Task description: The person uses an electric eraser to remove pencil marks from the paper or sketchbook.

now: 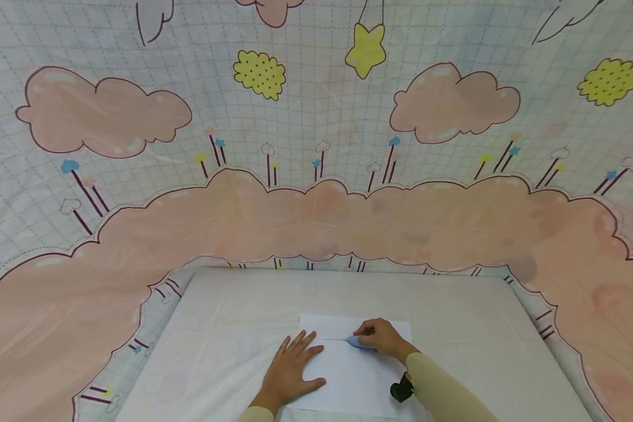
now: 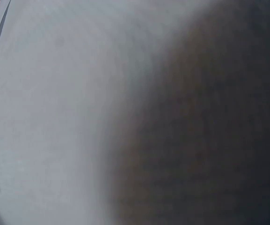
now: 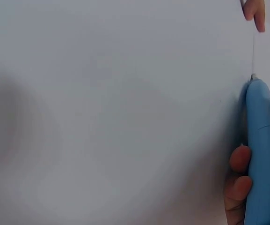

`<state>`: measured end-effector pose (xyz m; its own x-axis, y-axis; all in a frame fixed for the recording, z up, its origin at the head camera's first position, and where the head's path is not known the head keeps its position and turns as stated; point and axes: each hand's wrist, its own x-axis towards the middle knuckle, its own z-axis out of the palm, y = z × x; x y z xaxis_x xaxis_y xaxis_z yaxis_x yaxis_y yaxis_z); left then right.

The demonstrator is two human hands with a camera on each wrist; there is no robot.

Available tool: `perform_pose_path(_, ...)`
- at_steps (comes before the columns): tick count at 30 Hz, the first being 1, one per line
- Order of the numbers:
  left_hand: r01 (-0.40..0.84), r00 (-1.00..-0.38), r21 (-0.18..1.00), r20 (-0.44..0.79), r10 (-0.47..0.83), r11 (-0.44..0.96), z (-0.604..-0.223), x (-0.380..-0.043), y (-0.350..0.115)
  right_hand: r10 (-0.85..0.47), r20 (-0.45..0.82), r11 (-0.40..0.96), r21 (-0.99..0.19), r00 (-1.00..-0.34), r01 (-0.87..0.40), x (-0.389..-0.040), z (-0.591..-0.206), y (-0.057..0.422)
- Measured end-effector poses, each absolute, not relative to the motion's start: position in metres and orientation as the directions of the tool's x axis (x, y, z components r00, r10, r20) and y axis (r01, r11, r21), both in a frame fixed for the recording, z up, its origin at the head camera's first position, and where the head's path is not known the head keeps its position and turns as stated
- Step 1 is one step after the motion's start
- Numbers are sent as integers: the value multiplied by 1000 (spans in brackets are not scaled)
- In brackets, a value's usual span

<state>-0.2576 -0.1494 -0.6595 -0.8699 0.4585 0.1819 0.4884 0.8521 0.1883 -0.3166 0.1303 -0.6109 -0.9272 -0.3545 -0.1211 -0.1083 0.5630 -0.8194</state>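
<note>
A sheet of white paper lies on the white-covered table. My left hand rests flat on its left side, fingers spread. In the left wrist view a dark blur covers the right side. My right hand grips a blue utility knife over the upper part of the sheet. In the right wrist view, fingers curl round the knife's rounded blue body, and its small tip is at the paper. A thin straight line runs from the tip toward my left hand.
The white tabletop extends around the paper. Behind and beside it hangs a patterned cloth with pink clouds and yellow stars. A black heart-shaped item is at my right wrist.
</note>
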Motion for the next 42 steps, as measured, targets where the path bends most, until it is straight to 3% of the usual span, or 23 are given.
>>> perform_pose_path(11, 483, -874, 183, 170, 456, 856, -662, -258, -151, -351, -119, 552, -827, -929, -102, -316, -612, 136)
perform_pose_path(18, 492, -867, 182, 191, 460, 852, -662, -258, -150, -407, -38, 505, -842, -913, -190, -315, -611, 133)
perform_pose_path(42, 491, -870, 195, 173, 462, 849, -655, -257, -149, -336, -124, 575, -812, -934, -99, -318, -613, 134)
